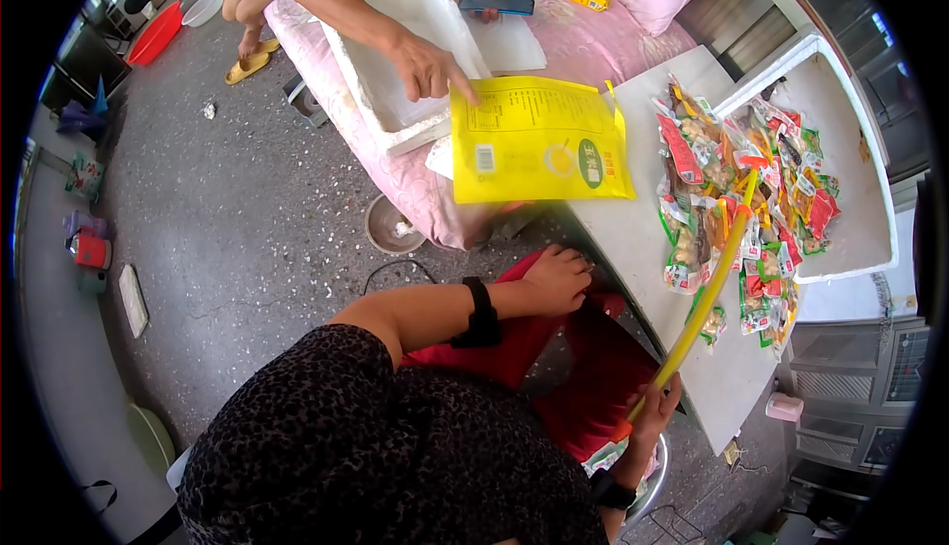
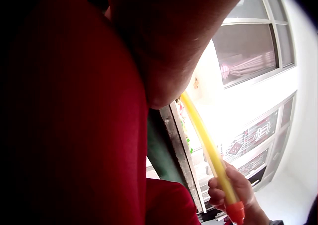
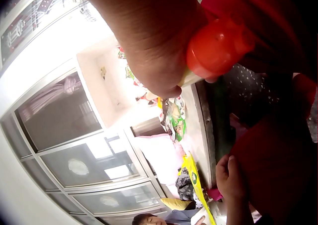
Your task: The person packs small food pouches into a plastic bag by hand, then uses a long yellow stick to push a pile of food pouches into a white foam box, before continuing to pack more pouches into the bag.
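Note:
My right hand point(image 1: 656, 412) grips a long, slightly bent yellow tube point(image 1: 707, 293) near its lower end. An orange cap point(image 3: 216, 48) shows at that end in the right wrist view. The tube's far orange end lies over a heap of small food packets point(image 1: 692, 219) on the white table. My left hand point(image 1: 557, 280) rests on the knee of the red trousers point(image 1: 494, 337), holding nothing. Beyond it, a large yellow printed bag point(image 1: 539, 140) stands up at the table's edge. Another person's hand point(image 1: 425, 63) touches its top with an outstretched finger; their other hand is by a phone point(image 1: 496, 3).
A white foam box point(image 1: 865, 150) lies on its side behind the packets, on the white table point(image 1: 727, 382). Another foam box point(image 1: 395, 135) sits on the pink bed point(image 1: 297, 41). On the floor are a bowl point(image 1: 381, 224) and, below my right hand, a metal basin point(image 1: 660, 471).

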The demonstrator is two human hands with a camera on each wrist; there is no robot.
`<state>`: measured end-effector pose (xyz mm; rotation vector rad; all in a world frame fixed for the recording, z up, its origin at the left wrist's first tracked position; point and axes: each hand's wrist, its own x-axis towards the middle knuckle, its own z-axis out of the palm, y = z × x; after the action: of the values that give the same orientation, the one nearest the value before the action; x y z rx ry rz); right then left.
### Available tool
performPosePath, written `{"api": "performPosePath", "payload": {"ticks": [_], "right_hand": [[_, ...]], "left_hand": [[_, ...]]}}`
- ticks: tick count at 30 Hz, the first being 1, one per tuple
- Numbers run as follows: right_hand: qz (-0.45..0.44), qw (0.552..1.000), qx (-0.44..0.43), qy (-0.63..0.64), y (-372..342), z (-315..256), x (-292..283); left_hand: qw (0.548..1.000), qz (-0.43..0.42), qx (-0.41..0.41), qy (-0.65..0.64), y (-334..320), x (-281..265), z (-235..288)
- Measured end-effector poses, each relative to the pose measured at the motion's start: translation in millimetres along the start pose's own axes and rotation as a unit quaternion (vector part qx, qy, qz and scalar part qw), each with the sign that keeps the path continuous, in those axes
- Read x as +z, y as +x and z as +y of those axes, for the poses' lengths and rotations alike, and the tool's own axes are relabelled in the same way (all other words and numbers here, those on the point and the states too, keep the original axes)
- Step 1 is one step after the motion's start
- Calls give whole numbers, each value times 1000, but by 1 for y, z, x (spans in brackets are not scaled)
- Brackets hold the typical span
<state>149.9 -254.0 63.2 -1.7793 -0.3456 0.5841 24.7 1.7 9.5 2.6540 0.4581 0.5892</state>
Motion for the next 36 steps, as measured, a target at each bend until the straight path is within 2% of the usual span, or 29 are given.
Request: {"api": "performPosePath", "payload": {"ticks": [22, 31, 36], "right_hand": [[-13, 1000, -17, 2, -1, -3, 1], [-16, 999, -29, 16, 1, 1, 0], [-28, 999, -26, 15, 2, 0, 0]], "left_hand": [[1000, -2, -2, -3, -1, 2, -2], [1000, 21, 5, -2, -1, 4, -3], [1000, -6, 3, 3, 0, 2, -3]]}}
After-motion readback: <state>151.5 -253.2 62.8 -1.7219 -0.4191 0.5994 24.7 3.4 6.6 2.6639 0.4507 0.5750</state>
